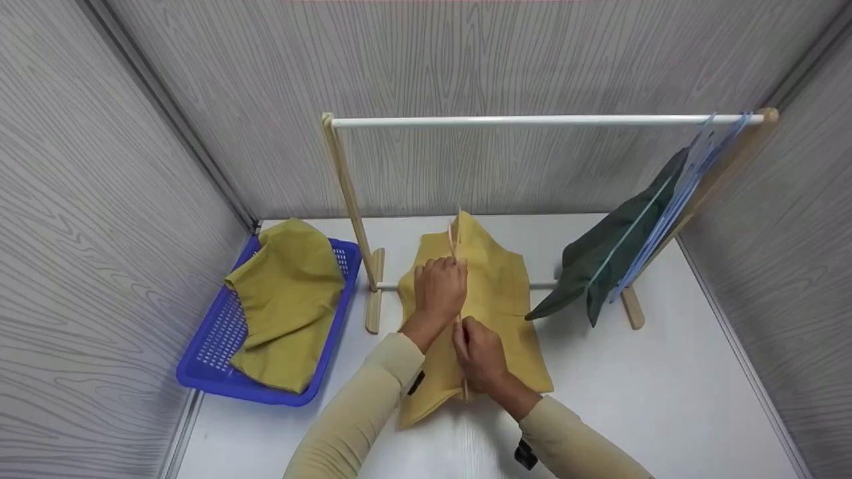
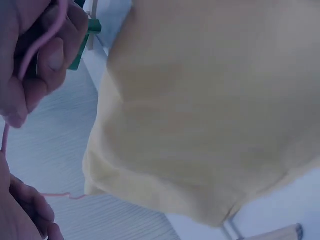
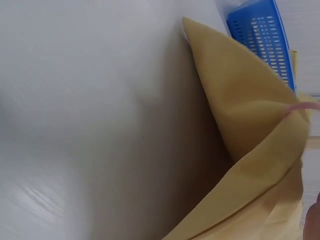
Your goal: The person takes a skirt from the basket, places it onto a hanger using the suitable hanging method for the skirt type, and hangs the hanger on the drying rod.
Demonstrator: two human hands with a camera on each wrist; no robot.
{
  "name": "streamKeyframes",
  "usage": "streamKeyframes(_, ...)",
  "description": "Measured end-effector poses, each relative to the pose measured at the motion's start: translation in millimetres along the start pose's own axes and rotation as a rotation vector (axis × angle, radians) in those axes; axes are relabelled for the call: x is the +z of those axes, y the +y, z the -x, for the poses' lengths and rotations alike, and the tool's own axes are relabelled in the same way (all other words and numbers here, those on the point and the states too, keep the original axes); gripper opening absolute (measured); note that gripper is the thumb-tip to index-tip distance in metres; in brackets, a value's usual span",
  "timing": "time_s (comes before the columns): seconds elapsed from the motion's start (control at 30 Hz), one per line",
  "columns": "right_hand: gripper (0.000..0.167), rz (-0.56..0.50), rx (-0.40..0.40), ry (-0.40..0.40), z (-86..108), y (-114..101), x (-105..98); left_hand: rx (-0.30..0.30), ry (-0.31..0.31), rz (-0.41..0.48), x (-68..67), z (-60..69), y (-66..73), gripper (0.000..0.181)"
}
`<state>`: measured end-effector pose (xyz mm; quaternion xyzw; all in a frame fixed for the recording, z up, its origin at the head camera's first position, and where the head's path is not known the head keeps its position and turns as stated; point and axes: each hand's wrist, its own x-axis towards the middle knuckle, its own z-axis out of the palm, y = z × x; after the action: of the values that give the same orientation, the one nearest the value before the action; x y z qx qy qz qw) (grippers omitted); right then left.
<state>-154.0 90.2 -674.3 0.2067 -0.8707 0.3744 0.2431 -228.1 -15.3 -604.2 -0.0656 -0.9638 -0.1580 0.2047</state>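
Note:
A yellow garment (image 1: 509,293) hangs over a thin pink clothes hanger (image 1: 465,389), which I see nearly edge-on in the head view. My left hand (image 1: 442,286) grips the hanger near its hook, at the far side. Closer to me, my right hand (image 1: 484,352) pinches the same hanger lower down its length. The left wrist view shows curled fingers round the pink hanger (image 2: 46,37), beside the broad yellow cloth (image 2: 200,110). In the right wrist view, the hanger's pink end (image 3: 301,106) pokes against the garment's folded edge, and most of the right hand is out of frame.
A blue basket (image 1: 219,382) on the left holds a mustard-yellow garment (image 1: 293,293). Behind my hands stands a rack with a white rail (image 1: 532,121) and wooden legs. Several blue hangers (image 1: 672,213) and a dark green garment (image 1: 619,233) hang at its right end.

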Motion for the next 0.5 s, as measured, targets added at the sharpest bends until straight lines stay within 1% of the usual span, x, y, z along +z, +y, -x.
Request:
streamKeyframes(0.07, 0.023, 0.053, -0.081, 0.064, -2.9, 1.0, -2.0, 0.046, 0.007, 0.001, -4.4, -0.5, -0.9, 0.044)
streamKeyframes(0.13, 0.022, 0.081, -0.138, 0.105, -7.6, 1.5, -5.6, 0.092, 0.032, -0.017, -8.6, 0.2, -3.6, 0.044)
streamKeyframes(0.23, 0.021, 0.107, -0.187, 0.147, -18.0, 2.6, -14.4, 0.169, 0.113, -0.058, -14.7, 4.1, -12.6, 0.040)
streamKeyframes(0.33, 0.021, 0.149, -0.225, 0.179, -30.9, 4.2, -28.7, 0.240, 0.195, -0.107, -21.7, 9.8, -27.2, 0.037)
streamKeyframes(0.37, 0.022, 0.166, -0.236, 0.186, -35.2, 5.0, -34.2, 0.257, 0.212, -0.121, -24.3, 12.1, -33.2, 0.037)
streamKeyframes(0.43, 0.022, 0.198, -0.257, 0.201, -43.9, 6.8, -46.1, 0.279, 0.219, -0.149, -29.8, 17.1, -46.6, 0.036)
streamKeyframes(0.5, 0.022, 0.216, -0.271, 0.201, -52.2, 8.4, -58.8, 0.279, 0.199, -0.161, -35.9, 22.7, -60.3, 0.036)
